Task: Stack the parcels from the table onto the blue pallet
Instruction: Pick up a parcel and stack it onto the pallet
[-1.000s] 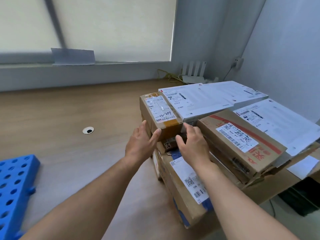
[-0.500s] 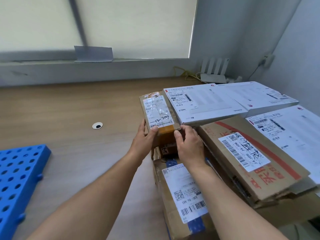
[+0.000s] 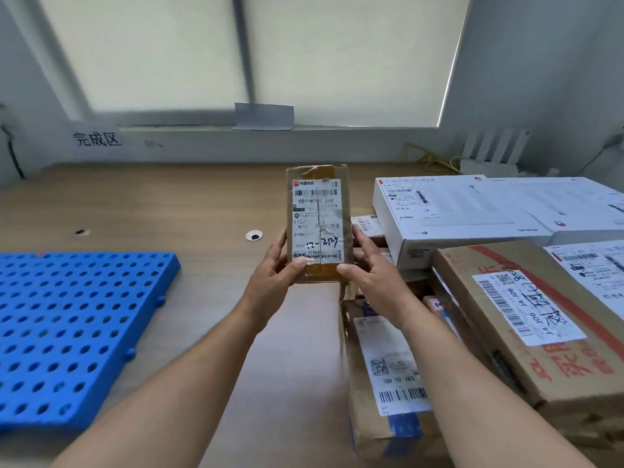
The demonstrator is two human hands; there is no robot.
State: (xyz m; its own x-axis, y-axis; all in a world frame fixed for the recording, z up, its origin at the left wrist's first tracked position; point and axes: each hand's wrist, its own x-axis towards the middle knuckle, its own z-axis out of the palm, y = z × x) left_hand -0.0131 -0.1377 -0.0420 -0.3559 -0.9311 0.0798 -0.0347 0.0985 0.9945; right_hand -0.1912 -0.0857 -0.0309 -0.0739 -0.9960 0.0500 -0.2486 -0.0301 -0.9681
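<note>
A small brown parcel with a white shipping label is lifted above the table in the middle of the head view. My left hand grips its lower left side, and my right hand grips its lower right side, thumbs on the front face. The blue perforated pallet lies flat on the table at the left with nothing on it. More parcels sit at the right: a white box, a brown box with red print and a brown box with a barcode label.
The wooden table runs back to a window sill. A round cable hole lies between pallet and parcels. A white router with yellow cable stands at the back right. A wall closes the right side.
Both hands have lifted the small brown parcel off the pile and brought it up and leftward. The camera has turned left, bringing more of the blue pallet into view.
</note>
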